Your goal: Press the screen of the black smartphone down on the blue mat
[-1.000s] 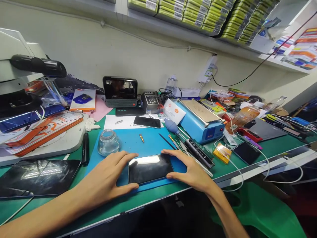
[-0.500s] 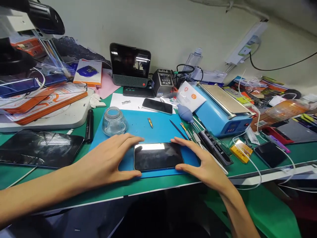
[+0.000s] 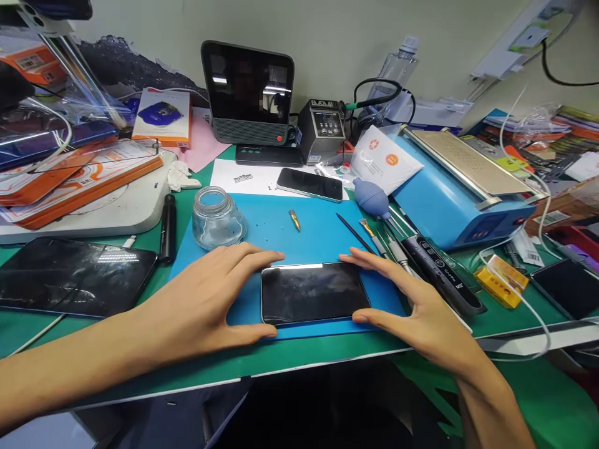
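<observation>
A smartphone [image 3: 314, 293] with a dark, smudged screen lies face up on a blue mat [image 3: 269, 215] near the table's front edge. Around its left end, my left hand [image 3: 210, 296] has the fingertips at the far edge and the thumb at the near edge. My right hand [image 3: 416, 305] spans the right end the same way, its thumb on the near corner. Behind the phone, a small gold screwdriver bit [image 3: 294, 220] rests on the mat. An open glass jar [image 3: 219, 218] stands beyond my left hand. A dark thin stick [image 3: 354, 232] lies beyond my right fingers.
Right of the mat are a blue air blower [image 3: 371, 198], a brush [image 3: 372, 237], a black pen-like tool [image 3: 442, 274] and a blue heating-plate machine [image 3: 461, 212]. A second phone [image 3: 309, 184] lies on white paper behind. At left rests a dark tablet [image 3: 77, 277].
The view has shifted closer, so things on the right sit farther right and higher. Both hands stay around the phone's ends, which keeps its place on the mat.
</observation>
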